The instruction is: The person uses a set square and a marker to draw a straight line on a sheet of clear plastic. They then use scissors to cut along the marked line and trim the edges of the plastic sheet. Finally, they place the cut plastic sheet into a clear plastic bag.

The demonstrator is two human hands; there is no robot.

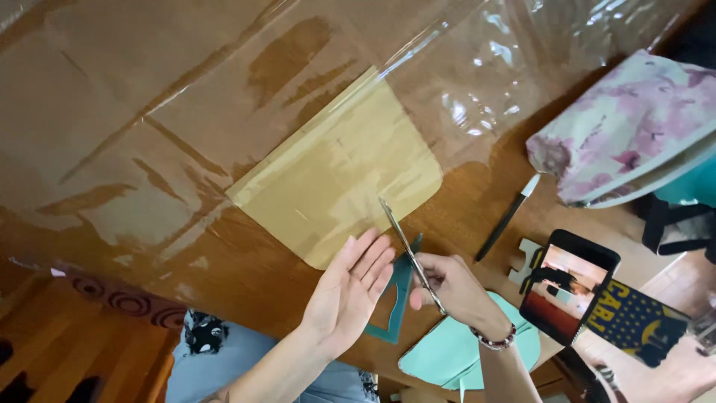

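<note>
I'm looking down on a wooden table [246, 276] with a wide sheet of clear plastic film [224, 97] spread across it, glare streaking over it. Under the film lies a tan cardboard piece [339, 168], roughly square with rounded corners, set at a slant. My left hand [350, 291] is flat and open, fingers together, palm turned inward, with its fingertips at the cardboard's near edge. My right hand [451, 287] is clamped around the handles of a pair of scissors [406, 242], the blades closed together and pointing up toward the cardboard's lower corner. Just beneath the scissors, between my two hands, sits a teal triangular ruler [395, 302]. Below my right wrist there's a mint-green cut shape [447, 354] at the table edge. Further right, a black pen with a white tip [509, 216] lies diagonally, well apart from the scissors. A phone [568, 295] leans on a pale stand, screen lit. Up at the right corner lies a soft floral pink-and-white pouch [626, 127].
</note>
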